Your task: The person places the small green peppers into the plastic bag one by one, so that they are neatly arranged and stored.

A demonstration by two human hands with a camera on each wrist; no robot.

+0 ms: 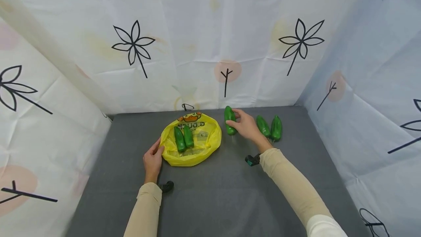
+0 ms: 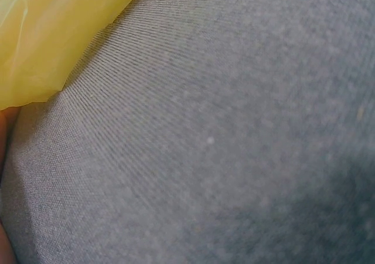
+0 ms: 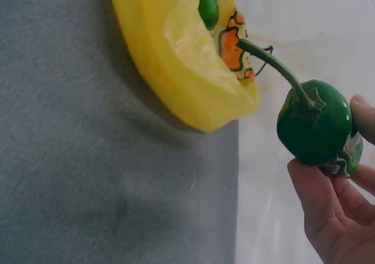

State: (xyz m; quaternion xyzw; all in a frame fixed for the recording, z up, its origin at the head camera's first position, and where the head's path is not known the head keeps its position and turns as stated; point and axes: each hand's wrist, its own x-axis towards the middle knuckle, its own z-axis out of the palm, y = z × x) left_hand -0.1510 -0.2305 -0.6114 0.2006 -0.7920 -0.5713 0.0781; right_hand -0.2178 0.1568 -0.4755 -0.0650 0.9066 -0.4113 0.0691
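Observation:
A yellow plastic bag (image 1: 210, 145) with a printed duck lies with its mouth spread wide. Inside it are two green peppers (image 1: 179, 140). At the bag's left rim my left hand (image 1: 153, 161) pinches the edge between thumb and fingers. Just right of the bag, my right hand (image 1: 244, 124) grips another green pepper (image 1: 228, 119). The right wrist view shows this glossy pepper (image 3: 313, 126) between thumb and fingertips, its long curved stem pointing toward the bag. In the left wrist view, only a fold of the bag (image 2: 53, 35) and slivers of fingers appear.
Two more green peppers (image 1: 276, 128) lie side by side on the dark grey table (image 1: 210, 200), right of my right hand and partly behind its wrist. White printed cloth (image 1: 197, 39) rises at the table's back edge and on both sides.

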